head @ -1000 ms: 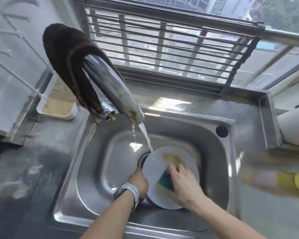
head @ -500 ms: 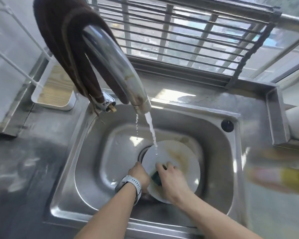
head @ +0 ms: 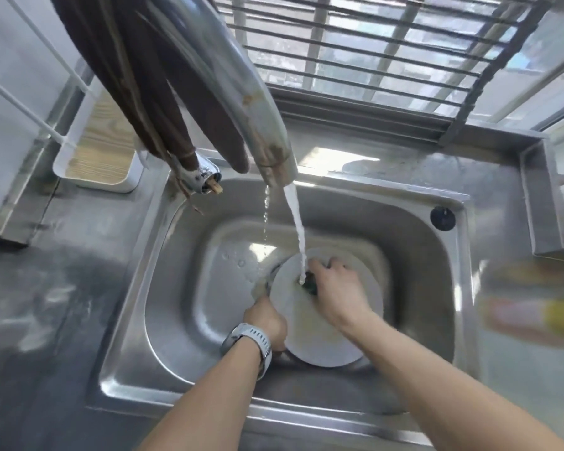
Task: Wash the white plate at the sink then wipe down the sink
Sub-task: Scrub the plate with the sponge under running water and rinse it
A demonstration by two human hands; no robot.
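Observation:
The white plate lies tilted in the steel sink, still smeared with brownish stains. My left hand, with a grey watch on the wrist, grips the plate's left rim. My right hand presses a dark green sponge onto the upper part of the plate, fingers curled over it, so most of the sponge is hidden. Water runs from the chrome faucet and lands on the plate right beside the sponge.
A brown cloth hangs over the faucet. A white tray with a wooden base stands at the left on the counter. A blurred yellow and pink bottle lies at the right. A barred window is behind.
My right hand has slid the sponge up the plate, from its lower middle to the top under the water stream. The camera has moved closer and lower. My left hand keeps its hold.

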